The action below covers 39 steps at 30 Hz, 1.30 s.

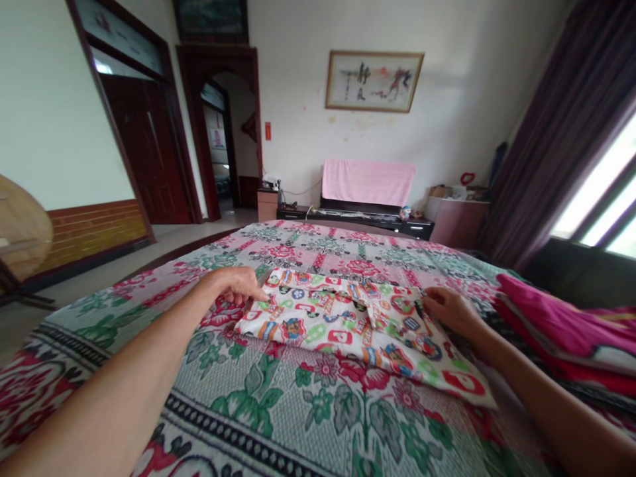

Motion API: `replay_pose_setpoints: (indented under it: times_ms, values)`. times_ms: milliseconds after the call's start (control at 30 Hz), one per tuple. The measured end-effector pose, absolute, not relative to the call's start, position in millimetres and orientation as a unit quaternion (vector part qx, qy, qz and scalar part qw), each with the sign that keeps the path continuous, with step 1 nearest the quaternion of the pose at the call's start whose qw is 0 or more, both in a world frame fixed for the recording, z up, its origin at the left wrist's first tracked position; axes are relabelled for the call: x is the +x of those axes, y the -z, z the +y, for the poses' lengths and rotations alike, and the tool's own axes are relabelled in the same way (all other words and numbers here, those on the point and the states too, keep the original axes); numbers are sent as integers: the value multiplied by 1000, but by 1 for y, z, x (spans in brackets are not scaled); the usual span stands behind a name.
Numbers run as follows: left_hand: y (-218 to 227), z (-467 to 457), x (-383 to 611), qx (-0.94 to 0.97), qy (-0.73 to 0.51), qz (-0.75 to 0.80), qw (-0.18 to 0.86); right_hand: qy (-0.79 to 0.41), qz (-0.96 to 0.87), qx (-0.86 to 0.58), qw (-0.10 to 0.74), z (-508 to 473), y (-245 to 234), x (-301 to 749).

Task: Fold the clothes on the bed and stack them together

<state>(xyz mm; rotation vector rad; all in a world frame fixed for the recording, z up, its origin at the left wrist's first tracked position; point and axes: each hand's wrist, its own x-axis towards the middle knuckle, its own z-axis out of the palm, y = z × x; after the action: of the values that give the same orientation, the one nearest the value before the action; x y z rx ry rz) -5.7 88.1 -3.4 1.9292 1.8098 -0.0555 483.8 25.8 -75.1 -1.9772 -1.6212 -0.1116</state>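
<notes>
A white garment printed with cartoon dogs and coloured badges lies folded into a long flat strip on the flowered bedspread. Its exact kind is hard to tell from the folds. At its left end, my left hand has curled fingers closed on the cloth's edge, the index finger lying over the print. My right hand pinches the upper right edge of the same garment. Below that hand, the right end of the cloth slants out toward me in a pointed corner.
A stack of folded clothes, bright pink on top, sits on the right. Beyond the far edge stands a low black cabinet with a pink cloth draped above it. A round wooden tabletop leans at far left.
</notes>
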Motion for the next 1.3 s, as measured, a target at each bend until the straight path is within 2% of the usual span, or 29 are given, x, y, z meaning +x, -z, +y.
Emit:
replay_pose_setpoints:
  times_ms: [100, 267, 433, 533, 700, 1033, 1200, 1300]
  values:
    - [2, 86, -6, 730, 50, 621, 281, 40, -620, -731, 284, 27, 79, 485]
    - [2, 84, -4, 744, 52, 612, 262, 64, -598, -752, 270, 31, 72, 472]
    - [-1, 84, -17, 727, 19, 574, 377, 121, -643, -696, 296, 49, 41, 398]
    - [-1, 85, -20, 731, 31, 561, 387, 63, -707, -638, 297, 69, 30, 327]
    - [3, 87, -13, 744, 71, 575, 333, -52, -766, -575, 283, 106, 37, 225]
    - [3, 89, -11, 759, 96, 569, 303, -57, -788, -572, 222, 148, 51, 164]
    - [-5, 83, -6, 772, 45, 536, 339, -139, -751, -582, 278, 147, 46, 170]
    - [-16, 75, 0, 764, -6, 514, 389, -270, -696, -560, 358, 141, 37, 189]
